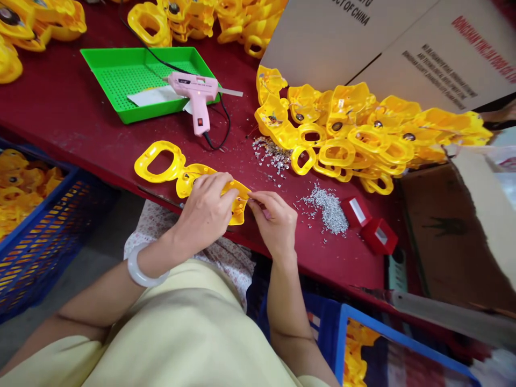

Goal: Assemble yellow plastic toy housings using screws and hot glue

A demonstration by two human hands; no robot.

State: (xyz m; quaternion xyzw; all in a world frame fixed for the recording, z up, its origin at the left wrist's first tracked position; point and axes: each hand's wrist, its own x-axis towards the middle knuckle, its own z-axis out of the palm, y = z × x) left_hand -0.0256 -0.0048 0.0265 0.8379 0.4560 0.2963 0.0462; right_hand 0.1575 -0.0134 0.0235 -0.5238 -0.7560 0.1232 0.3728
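Note:
A yellow plastic toy shell (pixel 161 161) lies near the front edge of the dark red table (pixel 72 113). My left hand (pixel 205 209) rests on the shell's right part, fingers curled over it and pressing it down. My right hand (pixel 274 217) is closed in a pinch at the shell's right edge, thumb and forefinger on something tiny that I cannot make out. A heap of small silver screws (pixel 328 207) lies just right of my right hand, and a second scatter of screws (pixel 272 153) lies farther back.
A pink glue gun (pixel 197 97) rests on the edge of a green tray (pixel 133 75). Piles of yellow shells (pixel 363 134) fill the right and the back. Two small red boxes (pixel 368 226), a cardboard box (pixel 443 236) and blue crates (pixel 44 226) stand around.

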